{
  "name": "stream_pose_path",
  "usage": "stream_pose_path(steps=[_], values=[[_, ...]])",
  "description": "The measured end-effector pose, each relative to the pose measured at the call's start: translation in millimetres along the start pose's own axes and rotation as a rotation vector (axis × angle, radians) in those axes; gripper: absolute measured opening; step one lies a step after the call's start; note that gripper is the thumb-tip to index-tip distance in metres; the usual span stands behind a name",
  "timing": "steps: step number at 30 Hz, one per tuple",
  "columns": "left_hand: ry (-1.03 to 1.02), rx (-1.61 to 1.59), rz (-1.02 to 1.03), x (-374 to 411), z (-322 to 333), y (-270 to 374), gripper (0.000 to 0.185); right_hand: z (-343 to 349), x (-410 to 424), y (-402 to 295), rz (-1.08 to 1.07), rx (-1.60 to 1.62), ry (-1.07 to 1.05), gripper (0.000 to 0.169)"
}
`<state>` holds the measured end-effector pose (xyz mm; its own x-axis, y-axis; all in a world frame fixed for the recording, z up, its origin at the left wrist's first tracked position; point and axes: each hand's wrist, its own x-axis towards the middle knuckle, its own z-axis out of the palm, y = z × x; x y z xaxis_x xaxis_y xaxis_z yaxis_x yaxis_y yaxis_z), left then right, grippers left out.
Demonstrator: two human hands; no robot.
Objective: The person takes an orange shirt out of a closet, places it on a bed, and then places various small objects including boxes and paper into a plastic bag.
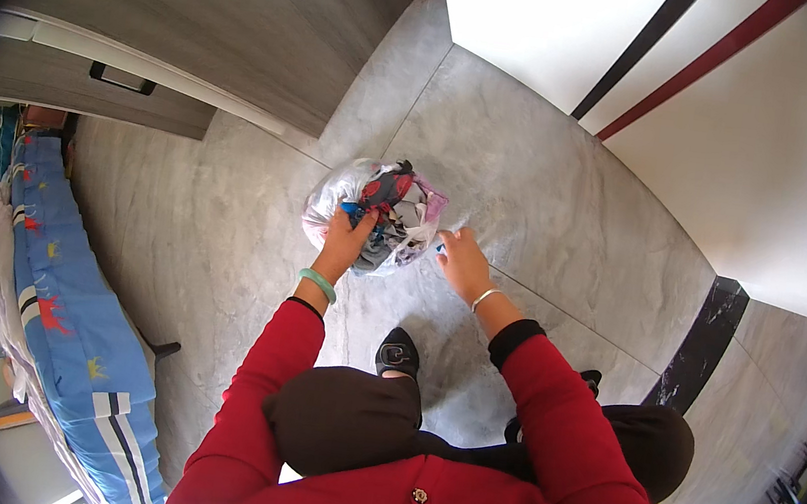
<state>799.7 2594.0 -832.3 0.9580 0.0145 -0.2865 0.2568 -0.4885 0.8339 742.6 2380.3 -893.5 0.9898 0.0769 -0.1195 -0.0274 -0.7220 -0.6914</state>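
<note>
A translucent plastic bag [325, 193] stuffed with bundled cloth rests on the grey tiled floor before me. At its open top lie a black-and-red patterned cloth [387, 186] and grey fabric [375, 254]. My left hand [347, 239], with a green bangle at the wrist, is at the bag's left side, a blue piece [353, 210] between thumb and fingers. Just right of the bag, my right hand [468, 264] has its fingers curled. A small blue bit [440, 247] shows at those fingertips; most of it is hidden.
Left stands a bed with a blue patterned cover [76, 302]; a dark leg [165, 350] juts from beneath it. Grey wood-look cabinet panels [251, 14] rise at the upper left. White panels with black and red stripes [725, 155] border the floor at the upper right. My shoe [397, 353] is below the bag.
</note>
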Motion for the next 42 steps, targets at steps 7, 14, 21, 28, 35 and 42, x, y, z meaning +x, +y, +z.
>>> stream_pose_path(steps=[7,14,21,28,35,42], values=[[-0.033,-0.040,0.018,-3.8,-0.2,11.6,0.054,13.1,7.3,7.5,-0.056,-0.172,-0.090,0.007],[-0.053,0.174,-0.072,0.9,-3.2,-1.2,0.074,-11.0,30.9,8.2,0.372,0.866,0.157,0.014],[-0.012,0.089,-0.073,5.4,2.4,-5.7,0.083,1.7,47.2,-83.2,-0.187,0.311,0.218,0.006],[0.080,0.286,-0.062,0.9,8.7,27.3,0.061,-2.9,31.4,-70.8,0.039,0.705,0.255,0.013],[0.094,0.396,-0.069,-2.3,17.0,38.1,0.059,-4.0,9.6,-55.5,0.404,0.441,-0.014,0.032],[0.097,0.347,-0.064,-6.1,9.3,32.6,0.063,1.4,14.6,-51.3,0.879,1.433,0.083,0.011]])
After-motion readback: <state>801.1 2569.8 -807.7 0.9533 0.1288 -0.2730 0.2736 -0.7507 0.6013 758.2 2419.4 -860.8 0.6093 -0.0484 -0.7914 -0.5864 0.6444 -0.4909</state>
